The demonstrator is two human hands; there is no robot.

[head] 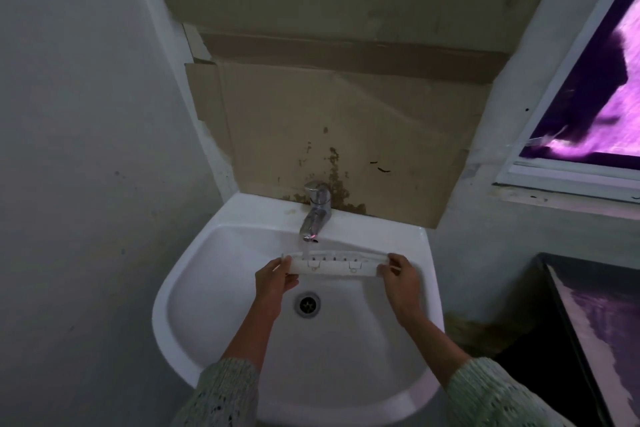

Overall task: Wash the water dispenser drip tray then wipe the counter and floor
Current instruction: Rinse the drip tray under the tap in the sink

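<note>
A long white drip tray (337,263) is held level over the white sink (207,305), just under the chrome tap (316,210). Water runs from the spout onto the tray's left part. My left hand (275,279) grips the tray's left end, fingers curled round it. Its right end is gripped by my right hand (403,282). The round drain (307,303) lies below the tray, between my wrists.
Brown cardboard (346,121) covers the wall behind the tap, stained near its base. A grey wall closes in on the left. A window (595,90) sits at the upper right, and a dark framed panel (595,329) stands at the lower right beside the sink.
</note>
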